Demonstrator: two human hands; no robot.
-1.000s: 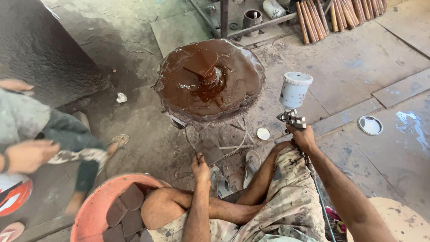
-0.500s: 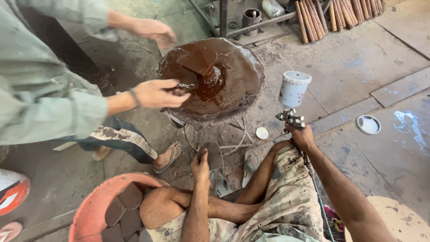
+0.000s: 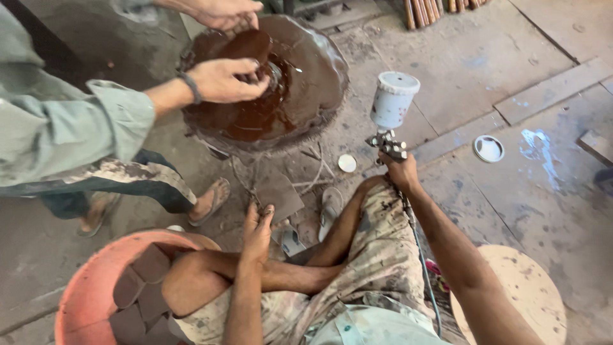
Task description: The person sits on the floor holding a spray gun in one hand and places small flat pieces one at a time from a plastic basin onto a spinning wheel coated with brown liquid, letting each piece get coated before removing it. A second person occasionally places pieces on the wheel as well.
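a spray gun with a pale cup on top is gripped in the right hand, fingers wrapped tightly round the handle, and it is held upright above the right knee, just beside the stained round turntable. a thin hose is seen running down from the gun along the right forearm. the left hand is laid on a flat brown square piece on the floor, fingers loosely spread over its near edge; whether the piece is pinched or only touched cannot be told. the piece lies just below the turntable, between it and the crossed legs. a dark brown item on the wet brown turntable is handled by a co-worker's two hands, reached in from the left in a grey-green sleeve. a pink basin holding more brown square pieces is set beside the left knee. a small white lid lies on the floor near the gun, and a white round dish lies well apart to the right. a pale round board is seen under the right elbow
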